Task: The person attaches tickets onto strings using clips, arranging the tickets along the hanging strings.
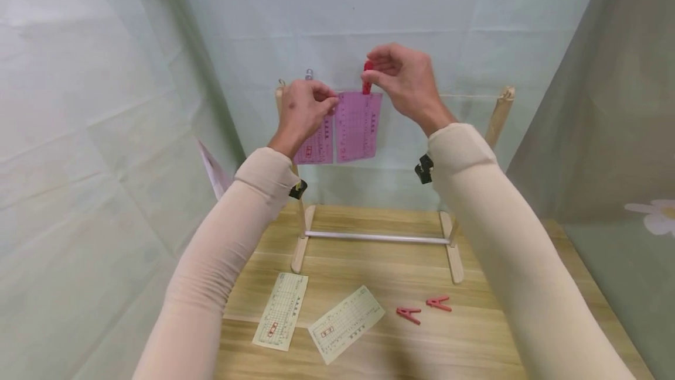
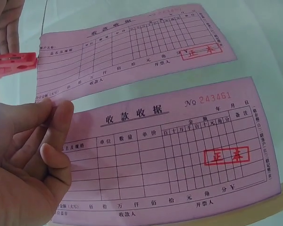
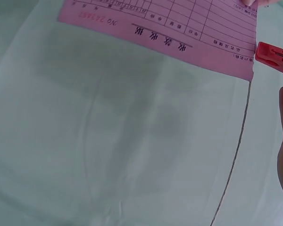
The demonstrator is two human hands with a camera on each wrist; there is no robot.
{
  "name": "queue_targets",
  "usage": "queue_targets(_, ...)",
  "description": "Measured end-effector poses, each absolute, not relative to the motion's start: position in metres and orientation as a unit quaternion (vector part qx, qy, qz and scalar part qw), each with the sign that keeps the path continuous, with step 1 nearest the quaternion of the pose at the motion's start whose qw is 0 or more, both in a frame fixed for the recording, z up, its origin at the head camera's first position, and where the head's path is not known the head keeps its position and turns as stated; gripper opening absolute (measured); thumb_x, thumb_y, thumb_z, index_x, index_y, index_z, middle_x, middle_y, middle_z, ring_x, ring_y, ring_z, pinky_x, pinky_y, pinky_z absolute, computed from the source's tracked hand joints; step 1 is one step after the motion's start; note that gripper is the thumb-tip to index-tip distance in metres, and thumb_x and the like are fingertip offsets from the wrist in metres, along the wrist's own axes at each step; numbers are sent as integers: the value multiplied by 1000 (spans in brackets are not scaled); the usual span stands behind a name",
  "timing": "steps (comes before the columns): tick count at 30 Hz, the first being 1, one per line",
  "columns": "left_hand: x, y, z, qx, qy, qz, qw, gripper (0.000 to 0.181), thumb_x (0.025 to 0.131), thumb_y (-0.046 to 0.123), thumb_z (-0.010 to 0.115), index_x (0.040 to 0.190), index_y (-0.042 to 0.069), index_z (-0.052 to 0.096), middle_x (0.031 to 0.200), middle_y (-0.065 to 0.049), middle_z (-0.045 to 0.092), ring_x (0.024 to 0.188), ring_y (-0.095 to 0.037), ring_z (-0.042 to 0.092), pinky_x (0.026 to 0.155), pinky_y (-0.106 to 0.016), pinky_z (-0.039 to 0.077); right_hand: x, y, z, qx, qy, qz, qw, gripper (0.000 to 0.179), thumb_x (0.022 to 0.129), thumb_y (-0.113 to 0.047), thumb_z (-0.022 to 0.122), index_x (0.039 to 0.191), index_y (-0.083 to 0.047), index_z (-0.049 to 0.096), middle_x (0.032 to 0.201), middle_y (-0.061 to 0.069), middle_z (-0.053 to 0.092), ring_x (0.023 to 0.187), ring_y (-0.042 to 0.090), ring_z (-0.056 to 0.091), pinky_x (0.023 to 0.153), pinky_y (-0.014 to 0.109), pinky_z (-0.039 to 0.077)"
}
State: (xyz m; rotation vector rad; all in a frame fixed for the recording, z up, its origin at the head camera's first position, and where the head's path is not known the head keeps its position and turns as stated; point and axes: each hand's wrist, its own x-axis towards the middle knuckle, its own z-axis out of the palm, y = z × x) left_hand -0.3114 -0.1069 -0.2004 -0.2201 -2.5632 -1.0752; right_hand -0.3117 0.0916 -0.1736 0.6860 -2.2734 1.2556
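Note:
My left hand (image 1: 308, 105) pinches the top left corner of a pink receipt (image 1: 358, 128) at the string (image 1: 469, 96). Beside it, a second pink receipt (image 1: 319, 146) hangs on the left, partly hidden by that hand; a greyish clothespin (image 1: 309, 74) stands above. With thumb and fingers, my right hand (image 1: 406, 78) holds a red clothespin (image 1: 367, 78) upright at the first receipt's top edge. In the right wrist view the clothespin's tip (image 3: 264, 52) meets or nearly meets that edge; whether it clamps the paper I cannot tell.
The string runs between two wooden posts (image 1: 498, 116) of a stand with a pale lower bar (image 1: 377, 238). On the wooden table (image 1: 364, 269) lie two yellowish receipts (image 1: 280, 311) and two red clothespins (image 1: 408, 314). Pale cloth (image 1: 369, 23) hangs behind and at the sides.

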Motion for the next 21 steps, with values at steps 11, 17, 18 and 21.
queue_targets(11,-312,-102,-202,-71,-893,-410,170,17,95,19,70,107,7,76,101,-6,75,82,-11,69,70,-20,55,-315,87,-172,247,-821,450,252,28,91,-12,74,115,0,68,108,10,72,97,15,68,90,21,51)
queue_targets(17,-311,-101,-202,-63,-897,-404,171,18,95,21,71,107,9,76,101,-5,75,81,-10,69,69,-20,54,-316,83,-173,246,-815,461,249,27,90,-10,74,114,1,68,108,11,72,96,15,68,89,20,51)
queue_targets(18,-311,-101,-202,-63,-897,-404,170,18,95,21,70,107,9,76,101,-5,75,81,-10,69,70,-20,54,-316,82,-173,246,-815,462,249,27,90,-10,74,114,1,68,108,11,72,96,15,68,88,20,51)
queue_targets(21,-311,-101,-202,-63,-897,-406,165,18,96,20,70,108,9,75,102,-5,75,83,-10,69,70,-20,55,-317,81,-173,245,-816,460,250,26,90,-10,74,113,1,68,107,10,72,96,15,68,88,20,51)
